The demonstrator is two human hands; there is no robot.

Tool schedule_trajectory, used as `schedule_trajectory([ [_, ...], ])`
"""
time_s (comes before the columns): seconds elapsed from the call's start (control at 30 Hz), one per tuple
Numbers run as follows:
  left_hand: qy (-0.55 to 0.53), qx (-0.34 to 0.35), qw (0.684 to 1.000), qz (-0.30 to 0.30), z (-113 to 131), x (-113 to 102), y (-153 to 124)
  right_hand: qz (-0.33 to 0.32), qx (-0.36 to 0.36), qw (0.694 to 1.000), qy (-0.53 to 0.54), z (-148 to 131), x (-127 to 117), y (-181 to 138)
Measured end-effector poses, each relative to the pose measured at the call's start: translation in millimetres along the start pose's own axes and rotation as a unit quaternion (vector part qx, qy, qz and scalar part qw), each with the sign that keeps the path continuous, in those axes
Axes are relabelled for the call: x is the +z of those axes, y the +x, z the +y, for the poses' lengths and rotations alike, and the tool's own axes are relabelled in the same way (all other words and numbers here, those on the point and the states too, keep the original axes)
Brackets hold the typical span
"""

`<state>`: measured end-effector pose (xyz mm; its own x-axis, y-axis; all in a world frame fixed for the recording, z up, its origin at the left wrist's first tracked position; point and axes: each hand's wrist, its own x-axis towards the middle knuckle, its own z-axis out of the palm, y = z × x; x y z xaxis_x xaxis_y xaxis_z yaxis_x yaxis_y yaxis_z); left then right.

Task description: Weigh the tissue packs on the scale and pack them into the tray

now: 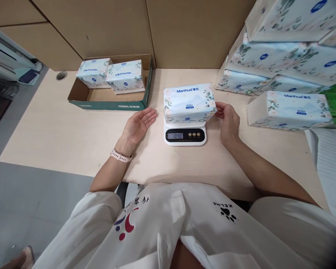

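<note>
A pale desk [56, 138] carries work that looks partway along, arranged around a white scale [185, 142]. Behind and right of the scale, a stack [282, 59] of printed packs climbs out of the frame, apparently the share left to handle. Behind and left of the scale, an open box [109, 105], green outside and brown within, holds two packs, a left pack [93, 73] and a right pack [126, 76] side by side, which would seem to be done. Well to the scale's right, a loose pack [299, 110] lies in front of the stack, outside the box. Atop the scale sits the current pack [189, 102], not yet boxed. Left of the scale, a person's left hand [137, 125] rests palm up, its grip released, holding nothing and apart from the current pack. Right of the scale, the right hand [229, 121] has its fingers at that pack's right end; partly hidden, they do not show whether the grip is grasping or merely touching. On the scale's front, a small display [175, 136] appears to read 104.0, suggesting that the weighing is under way.
</note>
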<state>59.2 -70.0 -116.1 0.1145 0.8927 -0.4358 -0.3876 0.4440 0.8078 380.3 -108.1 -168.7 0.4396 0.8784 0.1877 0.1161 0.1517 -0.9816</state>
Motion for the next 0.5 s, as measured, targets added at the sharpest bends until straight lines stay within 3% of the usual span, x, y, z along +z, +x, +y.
schedule_trajectory([
  [0.5,-0.023,-0.003,0.999,0.022,1.6,3.4,-1.7,-0.013,-0.014,0.999,-0.037,3.4,-2.3,-0.6],
])
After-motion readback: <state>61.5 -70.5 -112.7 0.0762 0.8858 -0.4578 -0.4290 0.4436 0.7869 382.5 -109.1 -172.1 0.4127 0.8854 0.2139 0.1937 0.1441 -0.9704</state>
